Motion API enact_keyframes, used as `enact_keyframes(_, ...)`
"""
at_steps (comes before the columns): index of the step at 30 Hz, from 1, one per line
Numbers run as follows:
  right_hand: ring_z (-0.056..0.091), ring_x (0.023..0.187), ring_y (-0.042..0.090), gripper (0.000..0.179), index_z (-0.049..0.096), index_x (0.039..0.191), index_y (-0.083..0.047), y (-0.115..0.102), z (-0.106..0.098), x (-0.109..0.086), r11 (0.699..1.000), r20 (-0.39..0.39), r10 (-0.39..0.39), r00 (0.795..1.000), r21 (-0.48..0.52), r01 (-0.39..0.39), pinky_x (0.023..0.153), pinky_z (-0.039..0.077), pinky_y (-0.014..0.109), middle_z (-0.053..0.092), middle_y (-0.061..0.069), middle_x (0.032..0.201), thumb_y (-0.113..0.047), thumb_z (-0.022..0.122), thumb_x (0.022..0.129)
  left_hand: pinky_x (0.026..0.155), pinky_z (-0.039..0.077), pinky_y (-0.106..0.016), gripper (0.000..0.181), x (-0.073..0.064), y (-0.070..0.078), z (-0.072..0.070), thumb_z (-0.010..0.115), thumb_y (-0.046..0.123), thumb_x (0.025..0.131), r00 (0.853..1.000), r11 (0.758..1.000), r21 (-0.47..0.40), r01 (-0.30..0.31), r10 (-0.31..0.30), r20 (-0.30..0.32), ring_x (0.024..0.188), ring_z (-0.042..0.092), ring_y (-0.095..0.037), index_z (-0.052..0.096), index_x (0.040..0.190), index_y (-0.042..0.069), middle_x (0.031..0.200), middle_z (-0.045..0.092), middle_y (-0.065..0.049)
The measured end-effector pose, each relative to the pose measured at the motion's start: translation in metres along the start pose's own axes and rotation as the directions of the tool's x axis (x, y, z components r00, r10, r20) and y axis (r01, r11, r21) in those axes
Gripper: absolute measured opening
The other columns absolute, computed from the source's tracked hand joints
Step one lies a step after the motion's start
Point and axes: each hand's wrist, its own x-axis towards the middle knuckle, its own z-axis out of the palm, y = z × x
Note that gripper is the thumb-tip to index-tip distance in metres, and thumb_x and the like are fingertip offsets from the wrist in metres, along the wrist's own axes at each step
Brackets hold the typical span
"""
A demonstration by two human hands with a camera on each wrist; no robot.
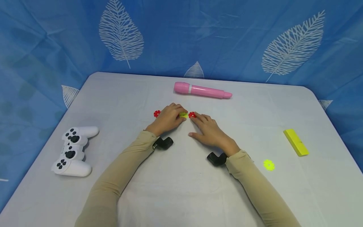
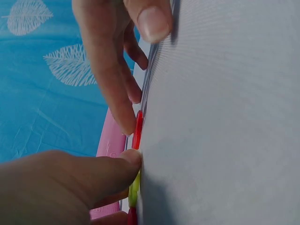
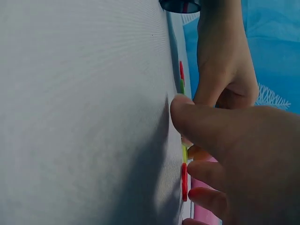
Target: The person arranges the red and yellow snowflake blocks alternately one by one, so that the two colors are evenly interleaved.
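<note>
My left hand point(image 1: 168, 117) lies over a row of flat notched plastic discs. Its thumb and fingers pinch a yellow disc point(image 1: 183, 115), partly hidden by the fingers. A red disc point(image 1: 192, 115) lies flat to its right, close against it. My right hand point(image 1: 209, 131) touches that red disc with its fingertips, fingers fairly straight and thumb held apart. Left of the left hand, another red disc point(image 1: 157, 113) shows. In the right wrist view, a green disc point(image 3: 182, 86) appears along the row; the left hand covers it from above.
A pink toy microphone point(image 1: 202, 90) lies behind the hands. On the left rests a white game controller point(image 1: 72, 151). To the right are a yellow block point(image 1: 296, 142) and a loose yellow disc point(image 1: 268, 165). A blue leaf-patterned curtain point(image 1: 221, 37) hangs behind the white table point(image 1: 181, 189).
</note>
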Motion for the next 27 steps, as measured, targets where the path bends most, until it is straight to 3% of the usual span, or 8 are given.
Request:
enact_keyframes(11,0.016,0.137,0.034,0.070,0.029,0.143,-0.014,-0.0032,-0.0002,-0.0036,1.000,0.045,-0.006,0.999,-0.010,0.006,0.107,0.020,0.052,0.016,0.007,0.153,-0.049,0.051,0.087,0.086,0.047,-0.033,0.029,0.0003,-0.0005,-0.0002,0.063,0.023,0.085,1.000,1.000,-0.001,-0.009,0.009,-0.006,0.099,0.055,-0.021,0.064,0.110,0.009,0.110,0.064,-0.005)
enact_keyframes(27,0.025,0.134,0.032,0.065,0.034,0.140,-0.012,-0.0015,-0.0047,-0.0099,1.000,0.010,0.000,1.000,0.027,0.000,0.107,0.024,0.052,0.021,0.009,0.150,-0.046,0.052,0.087,0.084,0.047,-0.033,0.028,0.0012,0.0000,-0.0005,0.063,0.022,0.084,1.000,1.000,-0.009,-0.010,0.010,-0.014,0.096,0.055,-0.021,0.065,0.109,0.009,0.109,0.064,-0.005)
